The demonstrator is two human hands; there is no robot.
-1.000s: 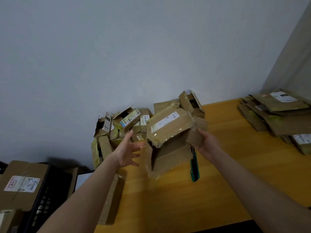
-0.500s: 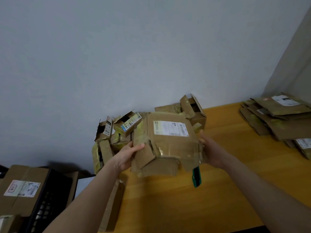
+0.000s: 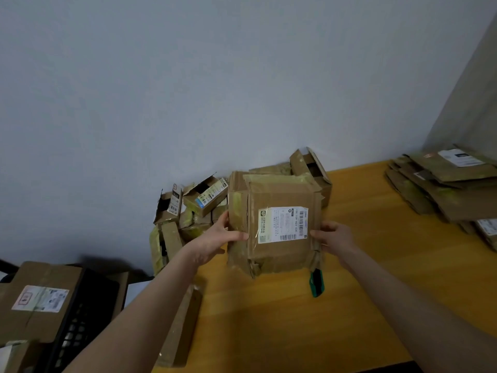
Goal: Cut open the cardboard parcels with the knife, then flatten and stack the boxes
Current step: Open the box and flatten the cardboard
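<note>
The parcel (image 3: 277,224) has swung upright since a moment ago, and its labelled face now looks at me over the tabletop (image 3: 282,327). My left grip (image 3: 215,240) clamps its left edge, thumb across the front. My right grip (image 3: 334,238) curls round the right edge. The teal knife (image 3: 316,282) pokes out just below the parcel's lower right corner, but I cannot tell whether my fingers carry it. Opened boxes (image 3: 199,200) heap behind, and flattened boxes (image 3: 443,184) lie far right.
</note>
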